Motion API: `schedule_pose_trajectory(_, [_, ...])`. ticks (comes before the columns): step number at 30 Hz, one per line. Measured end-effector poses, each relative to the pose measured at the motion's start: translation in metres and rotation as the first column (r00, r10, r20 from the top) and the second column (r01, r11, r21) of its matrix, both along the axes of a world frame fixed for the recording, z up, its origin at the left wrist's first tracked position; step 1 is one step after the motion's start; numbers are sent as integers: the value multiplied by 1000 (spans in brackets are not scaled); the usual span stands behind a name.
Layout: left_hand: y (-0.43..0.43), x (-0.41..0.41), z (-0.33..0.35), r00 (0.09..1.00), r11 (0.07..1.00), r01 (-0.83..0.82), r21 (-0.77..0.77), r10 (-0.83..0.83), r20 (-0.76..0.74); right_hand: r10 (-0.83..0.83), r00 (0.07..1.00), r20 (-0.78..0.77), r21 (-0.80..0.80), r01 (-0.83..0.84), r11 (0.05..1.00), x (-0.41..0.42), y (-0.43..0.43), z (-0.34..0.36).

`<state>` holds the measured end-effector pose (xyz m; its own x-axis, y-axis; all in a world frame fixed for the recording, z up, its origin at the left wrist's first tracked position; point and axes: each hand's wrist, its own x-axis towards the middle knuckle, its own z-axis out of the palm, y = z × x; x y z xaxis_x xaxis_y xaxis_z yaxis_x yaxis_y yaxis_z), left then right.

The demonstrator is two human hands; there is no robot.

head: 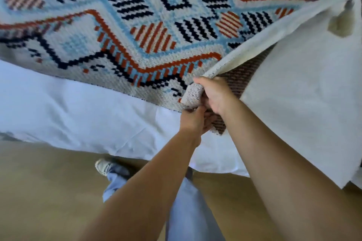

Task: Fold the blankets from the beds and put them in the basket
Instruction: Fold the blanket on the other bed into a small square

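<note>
Here, a big blanket (137,25) fills the top of the view. It has blue, red, black and white shapes all over it. It lies spread out on the bed. Its near corner is lifted up off the bed. Its right edge is turned back, so the plain pale underside shows, and a darker brown weave shows under that.

Under the blanket is the bed, with a white sheet (68,107) on it. The sheet hangs down over the near side. A white cloth (293,94) lies on the right part of the bed, just beside the blanket's turned edge.

Below the bed is a brown floor (39,191). The person stands close to the bed in light blue trousers (188,211). Two bare arms reach up from the bottom of the view.

The right hand (215,96) grips the near corner of the blanket, with its fingers curled round a bunched bit of it. The left hand (193,121) is just below and touches the right one. Its fingers are curled round the blanket's edge too.

A white shoe (102,166) stands on the floor near the bed. A pale tassel (341,23) hangs at the blanket's far right corner, but it is blurry.
</note>
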<state>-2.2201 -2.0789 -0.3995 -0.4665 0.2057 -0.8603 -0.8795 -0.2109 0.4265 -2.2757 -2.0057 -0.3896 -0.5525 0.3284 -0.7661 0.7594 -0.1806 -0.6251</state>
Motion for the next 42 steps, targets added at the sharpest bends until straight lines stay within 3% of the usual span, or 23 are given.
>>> schedule_pose_trajectory(8, [-171, -97, -3, 956, 944, -134, -301, 43, -291, 178, 984, -8, -48, -178, 983, -97, -177, 10])
schedule_pose_trajectory(16, [-318, -175, -4, 829, 799, -60, -598, -294, -476, 141, 990, 10, -22, -140, 990, -165, -301, -4])
schedule_pose_trajectory(19, [-352, -208, -3, 748, 764, -4, -645, -426, -509, 136, 990, 29, 45, -137, 990, -189, -323, -11])
schedule_pose_trajectory(24, [-410, -263, -5, 559, 643, 139, -753, -679, -477, -18, 1000, -25, 96, 20, 995, -241, -359, -16])
schedule_pose_trajectory(26, [-438, -283, -5, 424, 539, 190, -821, -799, -426, 15, 999, -44, 110, -10, 994, -261, -382, -19])
schedule_pose_trajectory(28, [-472, -299, -7, 346, 444, 170, -880, -863, -368, 93, 995, -33, 135, -88, 987, -272, -408, -20])
schedule_pose_trajectory(31, [-530, -318, -16, 345, 362, 115, -925, -888, -305, 295, 954, -46, 176, -283, 943, -290, -451, -25])
schedule_pose_trajectory(37, [-619, -356, -56, 452, 219, 170, -961, -884, -121, 468, 884, -10, 283, -446, 849, -324, -544, -45])
schedule_pose_trajectory(39, [-637, -374, -78, 456, 241, 243, -940, -884, -109, 484, 874, 47, 315, -473, 823, -333, -570, -57])
schedule_pose_trajectory(42, [-651, -402, -101, 441, 404, 424, -811, -874, -205, 423, 899, 111, 378, -432, 819, -347, -596, -73])
